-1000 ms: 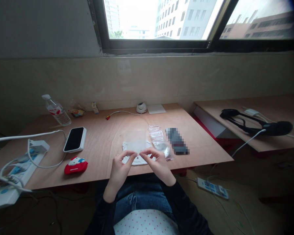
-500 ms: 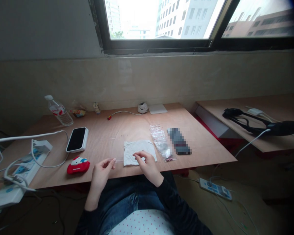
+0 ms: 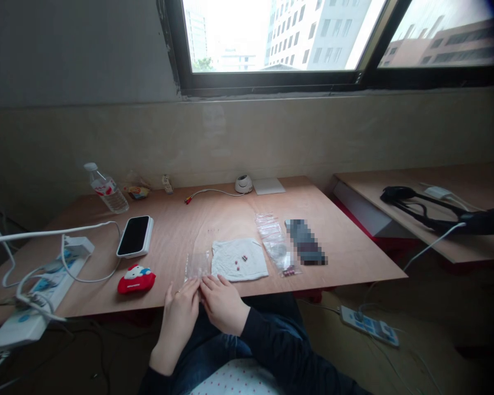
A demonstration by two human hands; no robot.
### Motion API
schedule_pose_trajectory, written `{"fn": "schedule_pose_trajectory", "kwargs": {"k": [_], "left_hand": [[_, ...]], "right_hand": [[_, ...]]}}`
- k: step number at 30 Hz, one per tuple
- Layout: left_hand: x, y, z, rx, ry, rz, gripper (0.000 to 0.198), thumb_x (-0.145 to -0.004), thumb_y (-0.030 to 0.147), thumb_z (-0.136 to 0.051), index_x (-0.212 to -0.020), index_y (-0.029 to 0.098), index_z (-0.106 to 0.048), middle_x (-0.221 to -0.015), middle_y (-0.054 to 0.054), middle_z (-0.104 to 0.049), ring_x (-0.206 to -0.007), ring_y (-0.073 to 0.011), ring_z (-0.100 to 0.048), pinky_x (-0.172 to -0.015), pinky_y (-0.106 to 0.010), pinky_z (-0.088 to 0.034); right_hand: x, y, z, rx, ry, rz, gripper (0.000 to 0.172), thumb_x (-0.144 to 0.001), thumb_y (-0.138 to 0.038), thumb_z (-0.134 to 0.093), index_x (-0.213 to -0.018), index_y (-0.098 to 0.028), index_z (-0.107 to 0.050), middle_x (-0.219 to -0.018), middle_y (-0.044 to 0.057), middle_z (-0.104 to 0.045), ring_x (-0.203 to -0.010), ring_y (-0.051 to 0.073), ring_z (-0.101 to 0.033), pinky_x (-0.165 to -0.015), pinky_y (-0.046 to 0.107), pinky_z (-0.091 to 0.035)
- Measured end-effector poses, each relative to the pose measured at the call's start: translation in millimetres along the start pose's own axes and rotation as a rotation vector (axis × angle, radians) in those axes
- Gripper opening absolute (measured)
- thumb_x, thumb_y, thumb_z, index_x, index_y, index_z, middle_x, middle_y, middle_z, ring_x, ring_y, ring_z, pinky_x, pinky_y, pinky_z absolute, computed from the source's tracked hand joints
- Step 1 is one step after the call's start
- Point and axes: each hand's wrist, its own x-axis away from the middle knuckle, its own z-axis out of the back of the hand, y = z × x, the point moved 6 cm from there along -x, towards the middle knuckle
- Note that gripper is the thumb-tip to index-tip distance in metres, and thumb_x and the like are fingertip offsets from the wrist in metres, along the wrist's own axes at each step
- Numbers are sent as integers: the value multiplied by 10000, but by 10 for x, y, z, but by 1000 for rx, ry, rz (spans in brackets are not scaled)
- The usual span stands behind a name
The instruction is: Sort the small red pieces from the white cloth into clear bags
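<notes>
A small clear plastic bag (image 3: 197,265) lies flat on the wooden table (image 3: 214,219), just left of a white tissue (image 3: 251,267). My left hand (image 3: 180,308) and my right hand (image 3: 223,303) meet at the bag's near edge, fingertips pressed together on it. A few tiny red pieces (image 3: 243,258) rest on the tissue. To the tissue's right lies a pile of clear zip bags (image 3: 275,241), one with red bits in it.
A blurred dark object (image 3: 307,242) lies past the bag pile. A phone on a white block (image 3: 135,236), a red plush toy (image 3: 136,278), a water bottle (image 3: 106,189) and a cabled power strip (image 3: 37,285) sit at the left. A second table (image 3: 395,186) stands at the right.
Both hands held the clear bag up over the tissue. The left hand carried it leftward. It now lies on the table left of the tissue, with both hands at its near edge.
</notes>
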Motion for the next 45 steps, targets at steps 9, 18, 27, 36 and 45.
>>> {"fn": "schedule_pose_trajectory", "kwargs": {"k": [9, 18, 27, 36, 45], "left_hand": [[-637, -16, 88, -137, -141, 20, 424, -885, 106, -333, -1246, 194, -536, -1303, -129, -550, -1240, -215, -470, -1077, -453, -238], [-679, -51, 90, -47, -73, 70, 408, -897, 170, -319, -1239, 217, -536, -1292, -136, -558, -1228, -246, -474, -1045, -496, -264], [-681, -16, 46, -141, 21, 49, 415, -881, 138, -308, -1230, 173, -531, -1294, -143, -553, -1205, -253, -489, -1063, -518, -201], [-636, 120, 50, -255, 74, 54, 411, -857, 99, -322, -1197, 108, -554, -1247, -166, -577, -1205, -272, -468, -1088, -504, -128], [-656, 144, 36, -304, 102, 98, 380, -853, 96, -306, -1110, 89, -586, -1186, -190, -592, -1144, -288, -503, -1077, -534, -107]], "right_hand": [[-751, 182, 96, 170, -57, -74, 471, -823, -246, -453, -1248, -52, -516, -1241, 178, -567, -1206, 286, -459, -1051, 435, -246], [-916, 334, 89, 166, -12, -130, 392, -816, -255, -467, -1143, -73, -583, -1241, 180, -565, -1193, 264, -466, -1046, 423, -233], [-883, 362, 85, 148, 26, -122, 334, -834, -230, -442, -1107, -109, -592, -1203, 146, -593, -1180, 259, -465, -1040, 439, -232], [-833, 384, 122, 134, 3, -127, 364, -849, -216, -434, -1177, -119, -557, -1290, 134, -539, -1254, 265, -398, -1058, 463, -203], [-818, 371, 153, 143, -9, -148, 366, -871, -213, -395, -1195, -127, -541, -1293, 134, -536, -1272, 253, -376, -1069, 461, -168]]}}
